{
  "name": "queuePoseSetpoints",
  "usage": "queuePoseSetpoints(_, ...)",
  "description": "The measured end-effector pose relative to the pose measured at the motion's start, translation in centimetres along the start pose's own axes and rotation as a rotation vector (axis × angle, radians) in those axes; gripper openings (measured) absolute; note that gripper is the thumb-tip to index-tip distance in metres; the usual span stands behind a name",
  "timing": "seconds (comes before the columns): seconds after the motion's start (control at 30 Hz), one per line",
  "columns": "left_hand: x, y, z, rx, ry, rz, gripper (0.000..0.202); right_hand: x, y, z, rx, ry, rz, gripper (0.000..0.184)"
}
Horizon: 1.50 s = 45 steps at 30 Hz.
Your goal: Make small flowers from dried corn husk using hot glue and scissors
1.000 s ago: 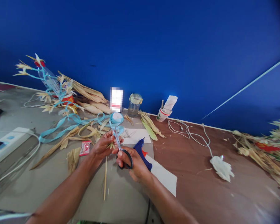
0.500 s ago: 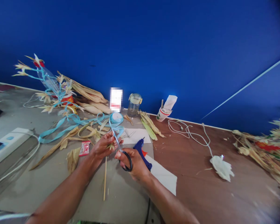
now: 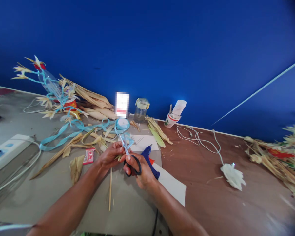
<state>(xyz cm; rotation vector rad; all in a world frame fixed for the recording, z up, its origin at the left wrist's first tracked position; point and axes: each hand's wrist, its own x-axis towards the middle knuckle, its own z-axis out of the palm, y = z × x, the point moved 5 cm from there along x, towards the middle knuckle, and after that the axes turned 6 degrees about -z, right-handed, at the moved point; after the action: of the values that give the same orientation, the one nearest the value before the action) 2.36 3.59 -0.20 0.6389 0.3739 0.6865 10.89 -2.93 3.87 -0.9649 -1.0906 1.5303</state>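
Note:
My right hand grips black-handled scissors, blades pointing up and away, slightly apart. My left hand pinches a small piece of dried corn husk at the blades, on top of a thin wooden stick that runs toward me. Both hands hover just above the grey table. A blue glue gun lies right behind my right hand. A roll of light blue ribbon sits beyond the scissor tips, its loose end trailing left.
Dried corn husks and a ribbon-wrapped bottle stand at back left. A glass jar, a paper cup, a white cable, white paper and a power strip lie around. More husks pile up at right.
The scissors and both hands have shifted slightly, the blades tilting a little to the right and working at the husk piece. Everything else stays put.

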Motion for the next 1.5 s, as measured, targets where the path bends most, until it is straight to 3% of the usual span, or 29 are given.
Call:
queuePoseSetpoints(0.17,0.0,-0.1,0.1,-0.002,-0.013,-0.019,0.026,-0.2,-0.1,-0.3,-0.016,0.049,-0.005,0.048)
queuePoseSetpoints(0.33,-0.1,-0.3,0.0,0.020,-0.057,-0.026,0.024,-0.3,-0.3,0.0,0.005,-0.053,0.026,0.050)
queuePoseSetpoints(0.73,-0.1,-0.5,0.5,0.037,-0.087,-0.048,0.022,0.0,0.2,-1.2,-0.179,0.009,-0.025,0.044)
queuePoseSetpoints(0.87,0.1,-0.7,0.5,0.043,-0.064,-0.032,0.022,-0.2,-1.8,-2.0,-0.154,0.074,-0.114,0.044)
queuePoseSetpoints(1.0,0.2,0.2,0.1,-0.008,0.020,0.068,0.023,-0.5,-3.8,-2.8,-0.173,0.009,-0.124,0.045)
queuePoseSetpoints(1.1,0.1,0.8,0.2,-0.025,0.032,0.108,0.036,-0.1,-3.9,-4.1,-0.400,0.029,-0.095,0.042)
queuePoseSetpoints(1.2,-0.2,1.4,0.6,0.004,0.049,0.126,0.058,0.7,-3.4,-6.0,-0.812,0.196,-0.055,0.042)
queuePoseSetpoints(1.3,-0.4,2.0,1.1,0.053,0.060,0.154,0.073,1.3,-3.1,-7.3,-1.189,0.318,0.004,0.054)
queuePoseSetpoints(1.4,-0.5,2.4,1.0,0.054,0.057,0.175,0.070,1.7,-3.2,-8.4,-1.383,0.348,0.045,0.065)
queuePoseSetpoints(1.5,-0.4,2.6,0.6,0.021,0.073,0.189,0.047,2.1,-3.7,-9.4,-1.485,0.352,0.077,0.067)
